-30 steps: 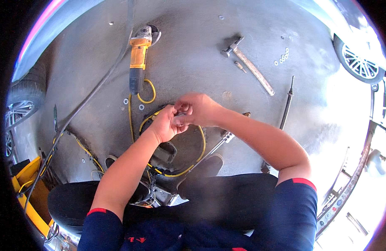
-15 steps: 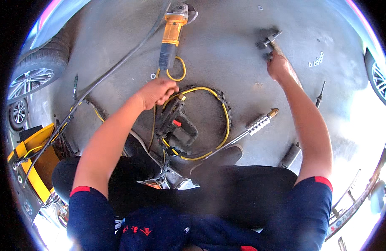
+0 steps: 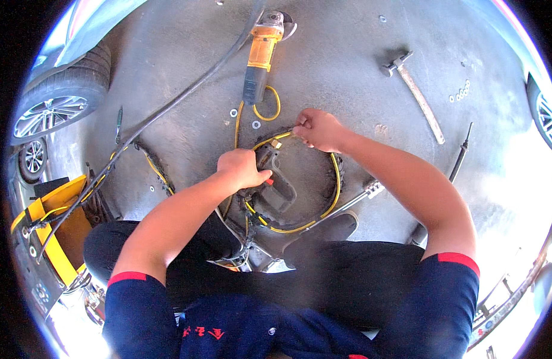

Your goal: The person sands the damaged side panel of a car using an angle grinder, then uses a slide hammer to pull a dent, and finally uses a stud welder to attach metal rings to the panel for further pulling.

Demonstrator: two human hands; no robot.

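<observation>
My left hand (image 3: 243, 169) is closed on a dark power tool (image 3: 276, 192) with a red trigger and brass fitting, lying inside a loop of yellow cable (image 3: 334, 194) wrapped partly in black grime. My right hand (image 3: 318, 130) is pinched at the top of that loop, its fingertips on something too small to make out. Beyond them lies a yellow-and-black angle grinder (image 3: 261, 57) with a coiled cord. A hammer (image 3: 422, 99) rests to the right, and a metal rod with a silver ribbed section (image 3: 372, 190) lies below my right forearm.
Car wheels (image 3: 51, 113) stand left and right (image 3: 542, 107). A dark hose (image 3: 186, 93) crosses diagonally. A yellow metal frame (image 3: 63, 257) is at lower left. Several washers (image 3: 460, 93) and a long dark tool (image 3: 457, 160) lie at right. My legs fill the near floor.
My right hand has left the hammer and moved left to the cable loop. My left hand has moved down onto the dark tool.
</observation>
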